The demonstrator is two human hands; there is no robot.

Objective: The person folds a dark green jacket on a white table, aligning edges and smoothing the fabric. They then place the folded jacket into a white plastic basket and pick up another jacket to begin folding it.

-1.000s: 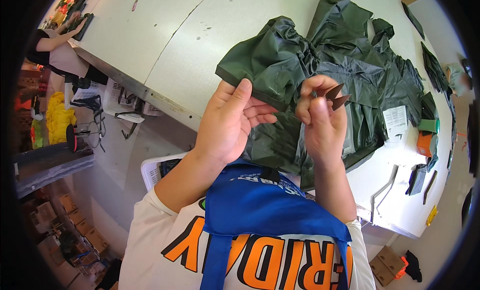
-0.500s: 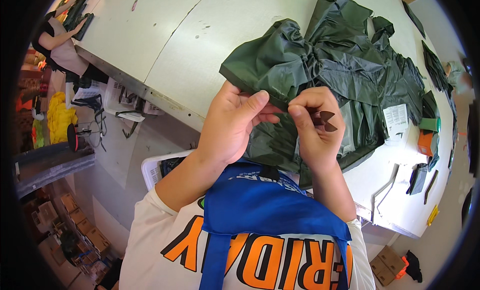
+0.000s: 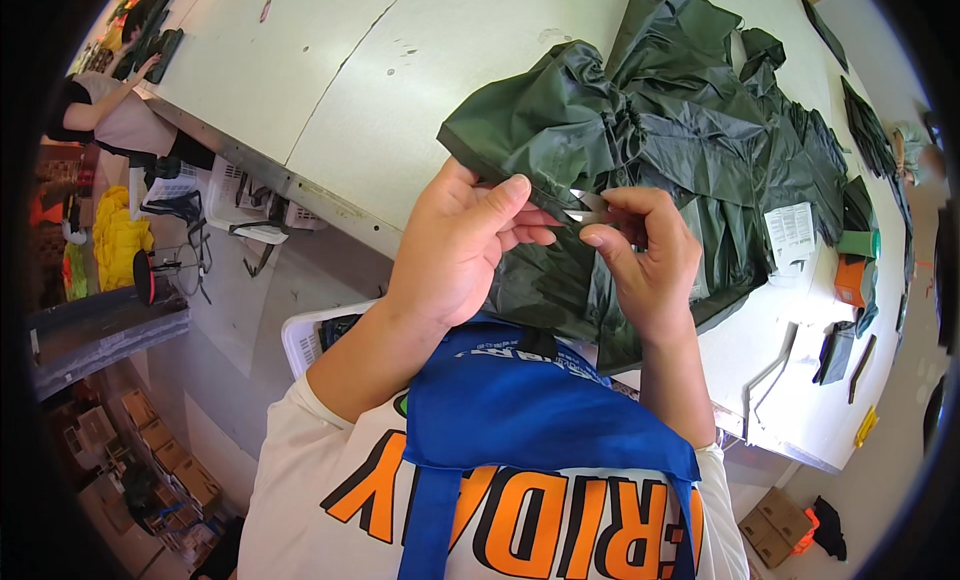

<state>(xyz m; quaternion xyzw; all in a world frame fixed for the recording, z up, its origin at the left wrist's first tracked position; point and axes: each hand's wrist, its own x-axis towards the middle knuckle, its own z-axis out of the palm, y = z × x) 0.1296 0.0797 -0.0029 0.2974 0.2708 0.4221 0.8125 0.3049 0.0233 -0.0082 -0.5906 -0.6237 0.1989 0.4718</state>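
A dark green, shiny garment lies crumpled across the table in front of me, with a gathered seam near my hands. My left hand pinches the garment's hemmed edge between thumb and fingers, palm turned up. In my right hand is a small pair of thread snips. Their two pointed blades are apart and point left, right at the edge beside my left fingertips. My right fingers hide the rest of the snips. Whether a thread lies between the blades is too small to tell.
A large white table reaches away from me. On its right are a white paper label, an orange box and dark cloth pieces. A white basket stands below the front edge. Far left, another person works at the table.
My right hand has turned, bringing the snips' blades from its right side round to the garment edge. My left hand keeps its pinch almost in place. The other person has leaned slightly.
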